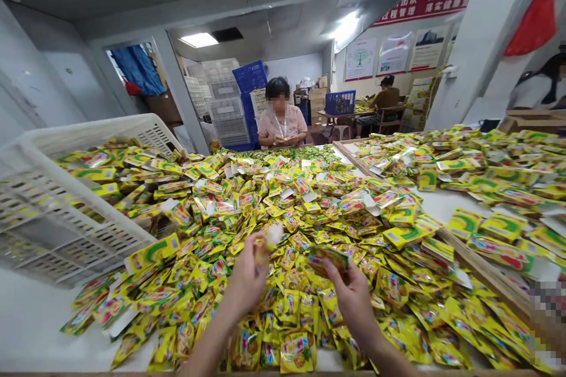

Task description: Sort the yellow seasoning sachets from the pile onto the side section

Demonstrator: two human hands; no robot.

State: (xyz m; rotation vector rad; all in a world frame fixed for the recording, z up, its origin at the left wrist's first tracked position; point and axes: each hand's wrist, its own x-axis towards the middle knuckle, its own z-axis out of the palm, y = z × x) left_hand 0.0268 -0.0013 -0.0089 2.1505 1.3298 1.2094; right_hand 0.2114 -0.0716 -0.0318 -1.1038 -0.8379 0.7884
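Note:
My left hand (248,274) is closed around a small carton (262,245), blurred by motion, with a white flap standing up at its top end. To the right, my right hand (351,291) pinches a dark green and yellow sachet (331,258) between thumb and fingers. The two hands are apart, both above a wide heap of yellow sachets (298,352) on the table. Flattened yellow-green cartons (152,253) with white flaps lie mixed over the left and far parts of the heap.
A white plastic crate (66,200) lies tipped at the left, cartons spilling out. A wooden divider (481,271) runs along the right, with more cartons (504,227) beyond. One person (283,121) works across the table; another (387,97) sits farther back. Stacked crates (227,112) stand behind.

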